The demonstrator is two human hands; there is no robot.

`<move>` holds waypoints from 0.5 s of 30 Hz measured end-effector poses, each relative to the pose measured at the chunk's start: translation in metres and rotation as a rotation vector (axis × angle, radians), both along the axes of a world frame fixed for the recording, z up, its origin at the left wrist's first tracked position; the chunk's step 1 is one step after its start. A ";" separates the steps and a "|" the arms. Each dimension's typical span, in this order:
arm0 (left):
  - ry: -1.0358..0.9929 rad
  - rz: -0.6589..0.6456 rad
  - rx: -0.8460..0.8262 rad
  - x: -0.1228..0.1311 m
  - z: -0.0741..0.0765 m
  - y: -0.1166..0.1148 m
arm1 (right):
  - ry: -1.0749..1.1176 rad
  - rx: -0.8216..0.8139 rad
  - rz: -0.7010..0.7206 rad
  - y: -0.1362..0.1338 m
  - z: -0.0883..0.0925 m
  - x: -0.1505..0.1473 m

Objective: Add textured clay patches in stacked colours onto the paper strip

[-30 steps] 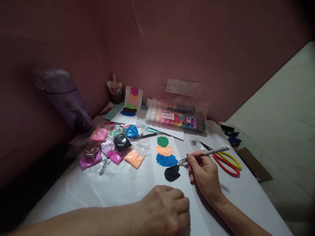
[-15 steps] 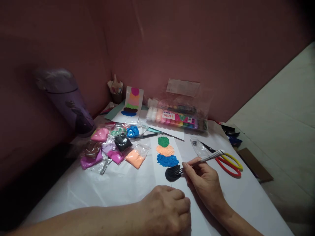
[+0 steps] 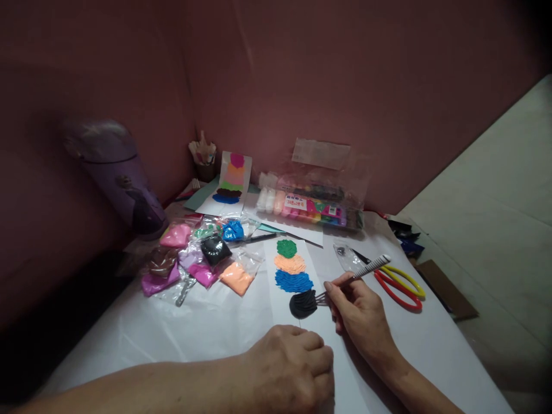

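My right hand [image 3: 360, 313] grips a small metal fork [image 3: 353, 278] with a striped handle, its tines touching the right edge of a black clay patch [image 3: 302, 304]. That patch lies lowest on a white paper strip [image 3: 297, 282], below blue, orange and green clay patches. My left hand [image 3: 293, 365] rests as a closed fist on the near end of the strip, pressing it down.
Small bags of coloured clay [image 3: 198, 259] lie at the left beside a purple bottle [image 3: 121, 178]. A boxed clay set [image 3: 310, 201] and a finished sample card [image 3: 230, 181] stand at the back. Red and yellow scissors [image 3: 399, 284] lie to the right on the white table [image 3: 172, 333].
The fork tines moved down from beside the blue patch to the black patch and drew across its right edge. My left fist has stayed put.
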State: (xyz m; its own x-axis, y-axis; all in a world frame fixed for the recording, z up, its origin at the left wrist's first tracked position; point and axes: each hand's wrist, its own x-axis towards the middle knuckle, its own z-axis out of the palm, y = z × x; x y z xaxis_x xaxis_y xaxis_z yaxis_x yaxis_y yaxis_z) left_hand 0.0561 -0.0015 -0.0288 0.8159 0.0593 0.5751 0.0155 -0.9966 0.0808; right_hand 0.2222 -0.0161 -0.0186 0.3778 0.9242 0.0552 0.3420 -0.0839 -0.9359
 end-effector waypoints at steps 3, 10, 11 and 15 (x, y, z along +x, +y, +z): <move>0.010 0.005 0.002 0.000 -0.001 0.000 | -0.004 0.013 -0.022 0.001 -0.001 0.001; 0.003 -0.005 0.009 0.000 -0.003 0.001 | 0.016 0.079 -0.073 -0.001 -0.004 0.004; -0.002 -0.003 0.007 0.000 -0.002 0.001 | 0.034 0.096 -0.077 -0.002 -0.004 0.004; 0.006 -0.005 0.004 0.001 -0.002 0.001 | 0.079 0.119 -0.054 -0.003 -0.004 0.003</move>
